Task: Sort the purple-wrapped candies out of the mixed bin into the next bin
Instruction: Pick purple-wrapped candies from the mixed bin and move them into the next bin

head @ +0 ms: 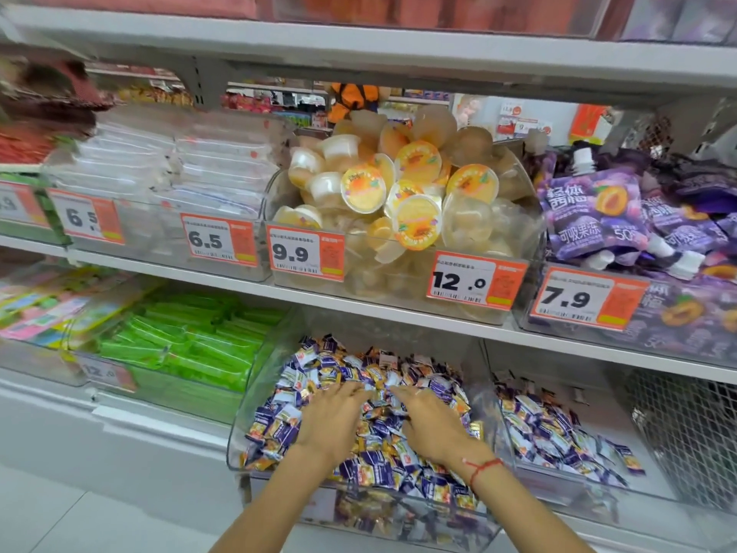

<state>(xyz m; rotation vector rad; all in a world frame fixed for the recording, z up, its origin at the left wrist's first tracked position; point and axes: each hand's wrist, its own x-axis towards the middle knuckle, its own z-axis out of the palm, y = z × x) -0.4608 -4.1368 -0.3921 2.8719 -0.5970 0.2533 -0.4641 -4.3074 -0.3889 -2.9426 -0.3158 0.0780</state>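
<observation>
Nearest us, we had both forearms reaching in over the front lip of the mixed bin point(239, 453), a red string bracelet point(480, 466) on the right wrist. Our left hand point(329, 419) lay flat on the heap, fingers straight and spread, pinching nothing. Our right hand point(432, 423) did the same just beside it, fingers extended and fingertips nearly meeting the left's at mid-pile. No candy was held yet!

The purple-wrapped candies point(375, 461) were right beneath and all around both palms, jumbled with gold ones, pointing every way, so no single long axis to speak of. The next bin point(514, 464) sat immediately to our right, already holding purple candies, and our right hand was clearly the nearer one for that carry. Beyond, on the shelf above, stood jelly cups point(402, 193) and purple pouches point(590, 217).
</observation>
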